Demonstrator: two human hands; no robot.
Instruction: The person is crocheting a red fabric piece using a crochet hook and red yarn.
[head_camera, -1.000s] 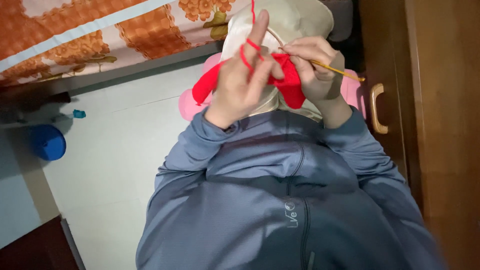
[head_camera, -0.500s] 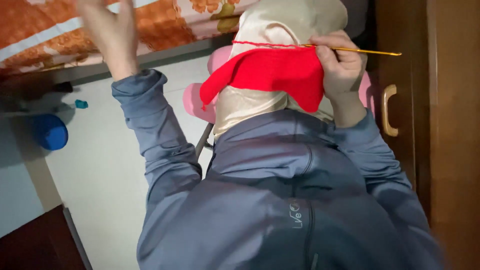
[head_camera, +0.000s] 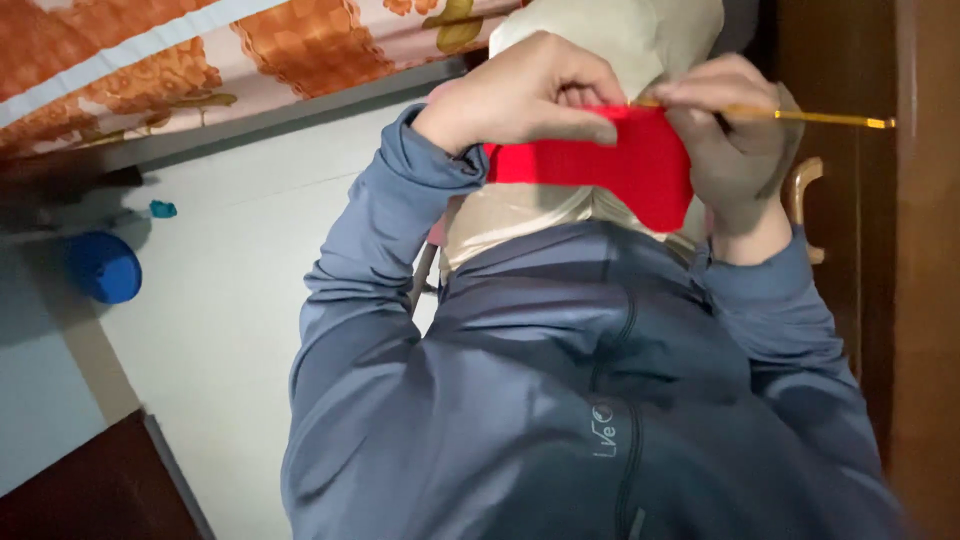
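A red crocheted piece (head_camera: 600, 165) hangs in front of my chest, over beige trousers (head_camera: 520, 215). My left hand (head_camera: 525, 95) pinches its upper left edge between thumb and fingers. My right hand (head_camera: 735, 130) grips the piece's upper right corner together with a thin golden crochet hook (head_camera: 810, 117), whose shaft points right toward the wooden door. The two hands sit close together at the top of the view. My blue-grey long-sleeved top (head_camera: 580, 400) fills the lower half of the view.
A bed with an orange patterned cover (head_camera: 200, 60) runs along the top left. A blue round container (head_camera: 103, 267) and a small teal object (head_camera: 162, 209) lie on the pale floor. A brown wooden cabinet (head_camera: 920, 300) with a handle (head_camera: 805, 190) stands at right.
My left hand came down from high at the upper left and took hold of the red piece's top edge. The right hand kept the hook and the piece.
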